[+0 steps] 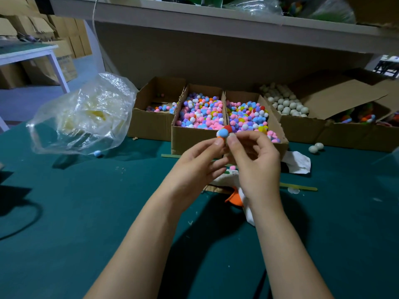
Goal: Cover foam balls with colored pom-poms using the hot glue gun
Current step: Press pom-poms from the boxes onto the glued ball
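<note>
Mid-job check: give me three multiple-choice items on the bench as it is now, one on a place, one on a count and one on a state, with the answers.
1. Where does the box of plain foam balls stand relative to the pom-pom boxes?
A. Left of them
B. Right of them
C. On the shelf

2. How many loose foam balls lie on the table in front of that box?
A. Two
B. Five
C. None

3. What holds the pom-pom ball?
A. One hand alone
B. Nothing; it lies on the table
C. Both hands' fingertips

Answers: B, the pale balls fill the box right of the colourful ones; A, a pair sits there; C, the left hand and the right hand each pinch it.
</note>
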The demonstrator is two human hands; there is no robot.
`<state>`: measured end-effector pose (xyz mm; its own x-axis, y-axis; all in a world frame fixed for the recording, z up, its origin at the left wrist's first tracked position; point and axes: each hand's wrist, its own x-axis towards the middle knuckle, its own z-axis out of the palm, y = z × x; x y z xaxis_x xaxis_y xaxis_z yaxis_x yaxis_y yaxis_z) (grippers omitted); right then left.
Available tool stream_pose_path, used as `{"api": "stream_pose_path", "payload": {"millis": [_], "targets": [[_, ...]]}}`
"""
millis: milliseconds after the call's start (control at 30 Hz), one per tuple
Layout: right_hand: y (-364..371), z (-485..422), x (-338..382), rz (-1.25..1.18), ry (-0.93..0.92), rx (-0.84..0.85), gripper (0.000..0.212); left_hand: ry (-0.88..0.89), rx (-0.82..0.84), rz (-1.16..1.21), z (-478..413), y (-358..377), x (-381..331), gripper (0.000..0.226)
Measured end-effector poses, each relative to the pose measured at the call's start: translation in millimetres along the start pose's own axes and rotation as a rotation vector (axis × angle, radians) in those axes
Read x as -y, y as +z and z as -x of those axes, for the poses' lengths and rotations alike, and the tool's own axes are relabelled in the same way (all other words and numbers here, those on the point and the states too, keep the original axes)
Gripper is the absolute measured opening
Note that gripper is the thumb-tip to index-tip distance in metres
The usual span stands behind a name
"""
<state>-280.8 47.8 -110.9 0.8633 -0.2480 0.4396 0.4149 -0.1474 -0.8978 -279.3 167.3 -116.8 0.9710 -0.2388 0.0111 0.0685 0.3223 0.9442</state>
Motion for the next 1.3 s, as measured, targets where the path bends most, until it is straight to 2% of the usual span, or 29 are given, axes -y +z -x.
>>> {"api": "stream_pose_path", "payload": {"millis": [167, 300, 400, 500, 733, 833, 967, 1067, 1300], "targets": [[2, 2, 0, 0.206, -0.073, 0.069, 0.007, -0.018, 0.003, 0.169, -5, -6, 2, 0.022], [1, 2, 0, 0.265, -0.082, 0.110, 0.008, -0.022, 0.015, 0.136, -7, -7, 3, 0.026], [1, 3, 2, 0.296, -0.122, 0.161, 0.010, -0.007, -0.006, 0.212, -8, -8, 4, 0.033], [3, 3, 0, 0.296, -0.145, 0.189, 0.010, 0.003, -0.022, 0.307, -9, -9, 4, 0.024], [2, -1, -6, 0.201, -0.080, 0.036, 0.006, -0.078, -0.105, 0.597, -10, -10, -2, 0.038], [4, 2, -6, 0.259, -0.054, 0.147, 0.013, -0.079, -0.088, 0.680, -10, -10, -5, 0.040], [8, 4, -7, 0.397, -0.116, 0.306, 0.021, -0.066, -0.042, 0.797, -8, -11, -6, 0.041], [9, 3, -8, 0.466, -0.124, 0.304, 0.021, -0.061, -0.011, 0.817, -6, -13, -7, 0.040], [4, 2, -6, 0.420, -0.128, 0.346, 0.011, -0.080, 0.092, 0.815, -4, -14, -9, 0.044]]}}
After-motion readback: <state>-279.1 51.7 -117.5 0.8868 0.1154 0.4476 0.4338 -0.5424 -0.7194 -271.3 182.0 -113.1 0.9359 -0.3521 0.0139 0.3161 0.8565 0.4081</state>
